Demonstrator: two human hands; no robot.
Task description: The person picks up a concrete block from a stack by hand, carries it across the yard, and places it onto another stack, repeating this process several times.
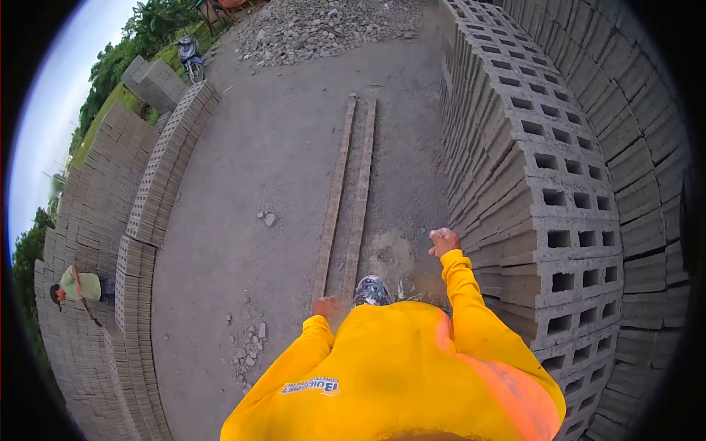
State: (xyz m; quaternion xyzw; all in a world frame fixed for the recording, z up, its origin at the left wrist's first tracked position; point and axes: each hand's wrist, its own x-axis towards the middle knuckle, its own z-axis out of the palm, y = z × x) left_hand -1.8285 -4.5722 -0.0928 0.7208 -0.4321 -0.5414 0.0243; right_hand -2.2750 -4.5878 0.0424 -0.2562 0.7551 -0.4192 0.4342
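Observation:
I look down over my yellow long-sleeved shirt. My right hand [443, 241] is raised and curled into a fist with nothing in it, close to the face of a tall stack of hollow concrete blocks [544, 184] on my right. My left hand [324, 306] hangs low by my side above the near end of two wooden planks [347, 198]; its fingers are too small to make out and nothing shows in it. A patterned shoe [372, 290] shows between my hands.
The two planks lie side by side on the dirt ground [257, 169], running away from me. Long rows of stacked blocks [147, 206] line the left. Another person [77, 287] stands among them. A gravel heap [316, 26] and a motorbike [191, 59] are far ahead.

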